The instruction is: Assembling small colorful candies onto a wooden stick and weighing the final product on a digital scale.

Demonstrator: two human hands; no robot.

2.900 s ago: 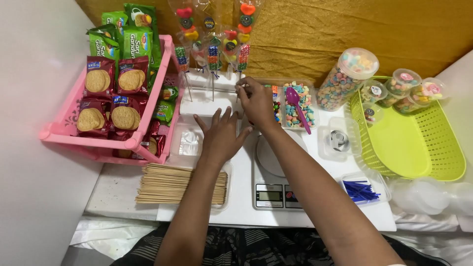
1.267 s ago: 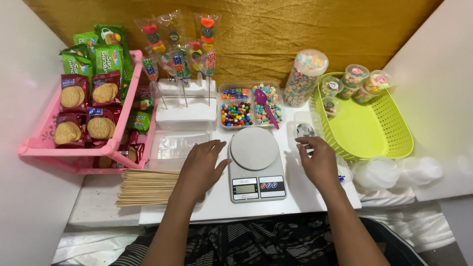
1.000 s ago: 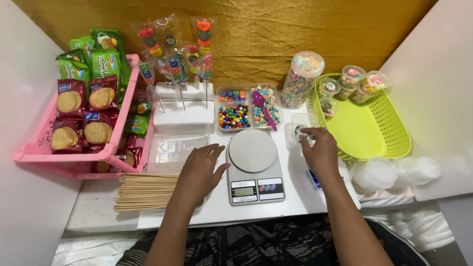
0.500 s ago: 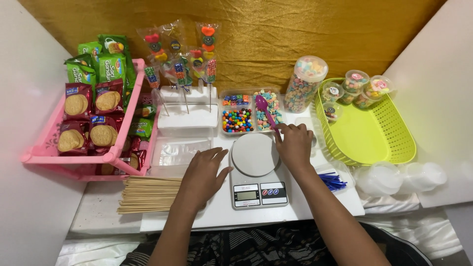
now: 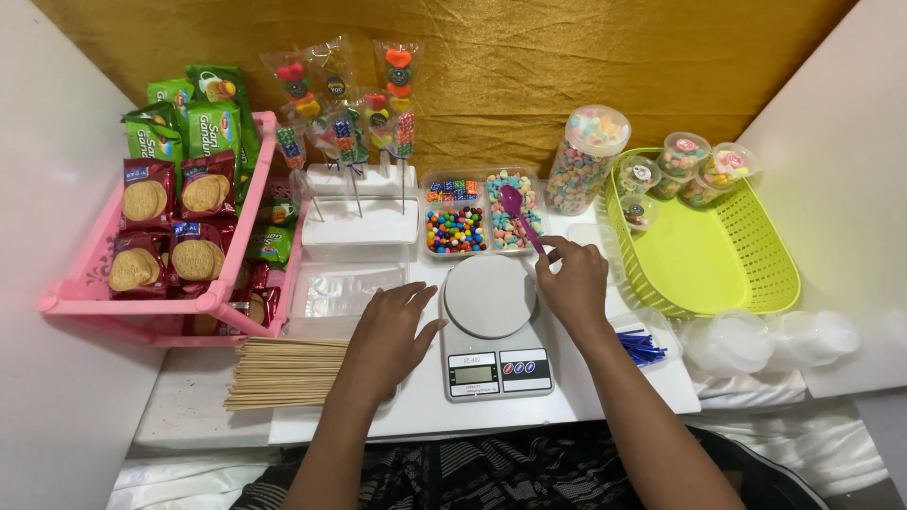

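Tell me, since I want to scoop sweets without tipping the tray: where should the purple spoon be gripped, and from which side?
Grip the purple spoon by the free lower end of its handle, coming from the near right, where the right hand already reaches it. The bowl rests in the candy tray among pastel sweets, while the thin handle slants out over the rim toward the scale, so only that end seems clear to pinch.
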